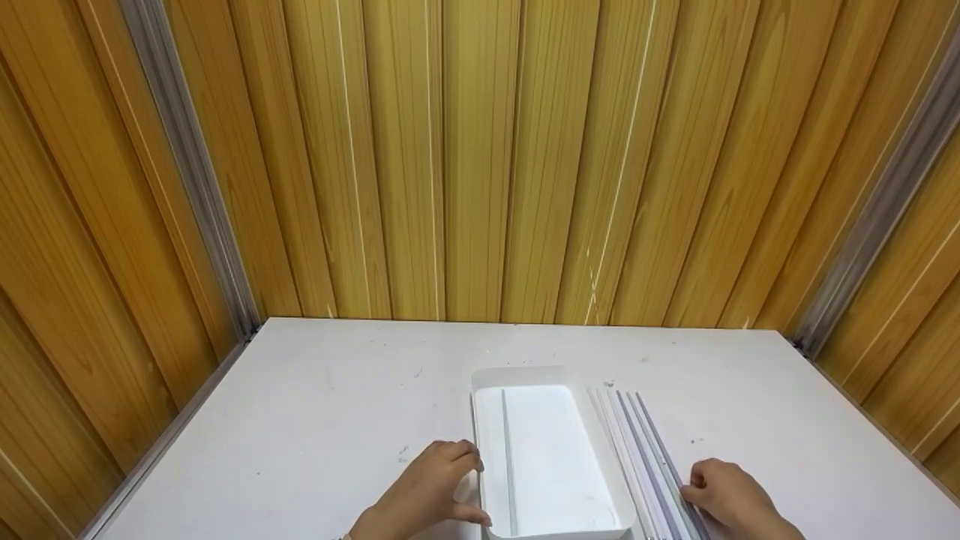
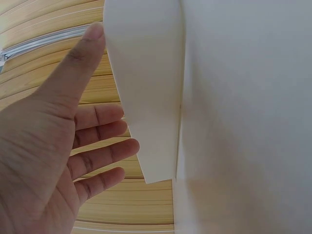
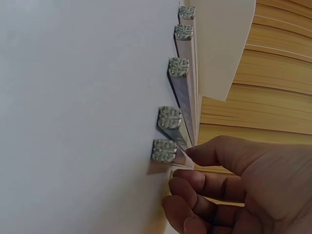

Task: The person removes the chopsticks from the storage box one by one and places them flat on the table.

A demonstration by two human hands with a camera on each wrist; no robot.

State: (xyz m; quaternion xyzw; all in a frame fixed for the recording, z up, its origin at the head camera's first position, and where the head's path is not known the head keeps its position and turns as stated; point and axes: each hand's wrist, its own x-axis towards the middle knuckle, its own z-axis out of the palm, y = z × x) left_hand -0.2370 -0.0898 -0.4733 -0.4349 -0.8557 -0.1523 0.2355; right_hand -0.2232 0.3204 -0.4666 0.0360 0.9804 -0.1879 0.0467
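An open white box (image 1: 551,457) with a pale strip along its inside stands near the table's front. My left hand (image 1: 431,487) rests at its left side, thumb and fingers spread; in the left wrist view the fingertips (image 2: 129,146) meet the edge of the box wall (image 2: 146,87). To the right of the box lie several slim chopsticks (image 1: 646,457) side by side, their square ends (image 3: 170,117) covered in glittery stones. At the outermost chopstick (image 3: 165,151), my right hand (image 1: 731,495) has thumb and curled index finger on either side, seemingly pinching it.
The white table (image 1: 337,397) carries a few dark marks. Wood-patterned panels (image 1: 480,165) rise behind it and at both sides, with metal posts (image 1: 199,165) at the corners. The box stands close beside the chopsticks.
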